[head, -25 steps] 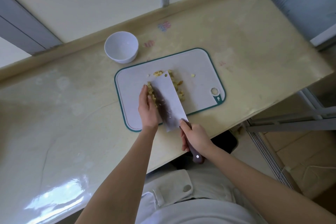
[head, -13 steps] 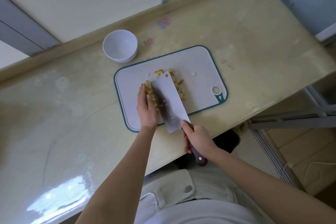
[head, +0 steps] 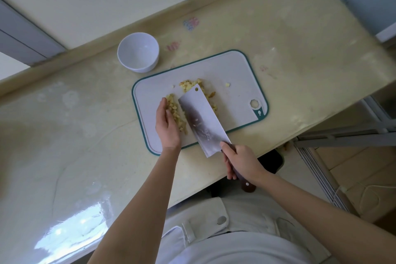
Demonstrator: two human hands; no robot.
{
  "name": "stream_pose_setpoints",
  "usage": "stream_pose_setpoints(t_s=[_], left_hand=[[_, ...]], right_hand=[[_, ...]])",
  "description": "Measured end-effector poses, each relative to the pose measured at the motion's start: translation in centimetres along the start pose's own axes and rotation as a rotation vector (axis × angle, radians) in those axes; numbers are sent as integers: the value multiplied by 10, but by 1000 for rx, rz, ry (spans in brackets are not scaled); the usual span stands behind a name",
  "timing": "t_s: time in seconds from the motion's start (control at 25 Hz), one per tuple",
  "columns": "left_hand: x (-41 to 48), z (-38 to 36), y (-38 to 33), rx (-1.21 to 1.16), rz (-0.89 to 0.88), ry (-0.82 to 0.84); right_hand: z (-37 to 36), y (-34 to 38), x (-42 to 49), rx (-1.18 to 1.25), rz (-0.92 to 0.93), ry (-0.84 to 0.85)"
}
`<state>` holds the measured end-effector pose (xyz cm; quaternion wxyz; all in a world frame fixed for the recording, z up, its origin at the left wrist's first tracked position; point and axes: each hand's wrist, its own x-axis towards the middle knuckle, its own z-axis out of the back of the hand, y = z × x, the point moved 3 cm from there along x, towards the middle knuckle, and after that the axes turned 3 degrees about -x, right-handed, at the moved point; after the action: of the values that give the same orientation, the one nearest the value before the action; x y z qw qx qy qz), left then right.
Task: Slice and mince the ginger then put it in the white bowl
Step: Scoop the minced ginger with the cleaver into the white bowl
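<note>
We see almost no change in the last second. The bench (head: 278,28) looks the same, and the cutting board (head: 231,70) lies on it as before. The cleaver (head: 201,118) has stayed tilted over the board, its tip toward 12 o'clock, with small bits stuck to its flat side. The white bowl (head: 147,66) waits off the board at 11 o'clock, and we see nothing in it.

The right grip (head: 242,161), at 5 o'clock, is wrapped tight round the cleaver handle. The left grip (head: 167,124), at 9 o'clock of the blade, has straight fingers and holds nothing. It presses sideways against the ginger (head: 174,109).

The ginger is cut small and lies on the board: 1 strip between the left grip and the blade, and more at 12 and 2 o'clock of the blade. 1 stray bit (head: 228,85) sits apart at 1 o'clock.

We think the cutting is about done and the pile is being pushed up to the blade. With so little moved, the carry to the bowl has not begun.
</note>
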<state>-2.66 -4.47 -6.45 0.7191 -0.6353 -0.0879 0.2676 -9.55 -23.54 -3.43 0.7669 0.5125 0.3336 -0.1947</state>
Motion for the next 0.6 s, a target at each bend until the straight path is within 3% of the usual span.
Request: stream_pose_setpoints(t_s=[0.6], left_hand=[[-4,-10,-13,38,20,-3]], right_hand=[[-22,16,3,161,-83,157]])
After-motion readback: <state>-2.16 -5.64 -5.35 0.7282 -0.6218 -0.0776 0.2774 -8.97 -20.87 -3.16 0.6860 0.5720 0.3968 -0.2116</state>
